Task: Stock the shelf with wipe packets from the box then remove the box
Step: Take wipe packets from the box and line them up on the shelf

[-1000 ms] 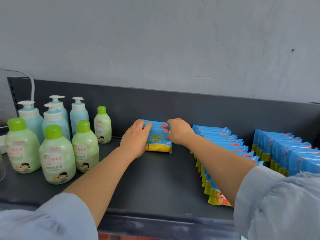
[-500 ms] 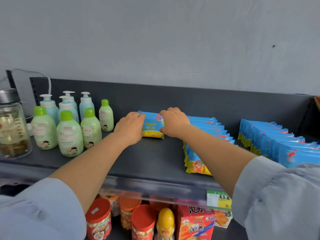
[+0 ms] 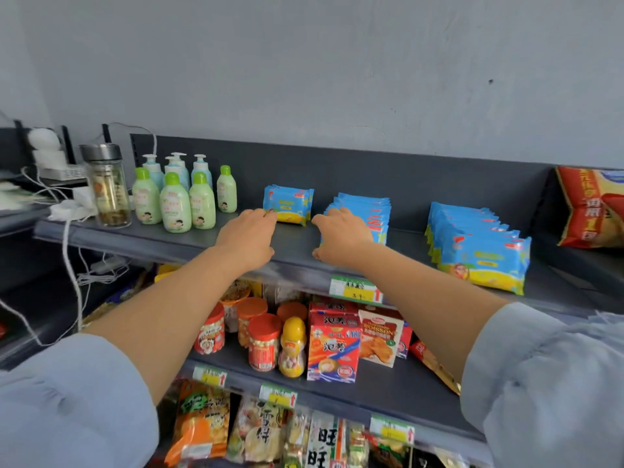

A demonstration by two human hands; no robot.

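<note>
A short stack of blue and yellow wipe packets stands upright at the back of the dark grey top shelf. My left hand hovers just in front of its lower left corner, fingers loosely bent, holding nothing. My right hand is to the stack's right, in front of a longer row of wipe packets, and is also empty. A third row of wipe packets stands farther right. No box is in view.
Green and blue lotion bottles and a glass flask stand at the shelf's left, with white cables beside them. A red and yellow snack bag lies at far right. Lower shelves hold jars, cartons and snack bags.
Both hands have let go of the small stack and drawn back toward the shelf's front. The view has pulled back and down, so the lower shelves now show.
</note>
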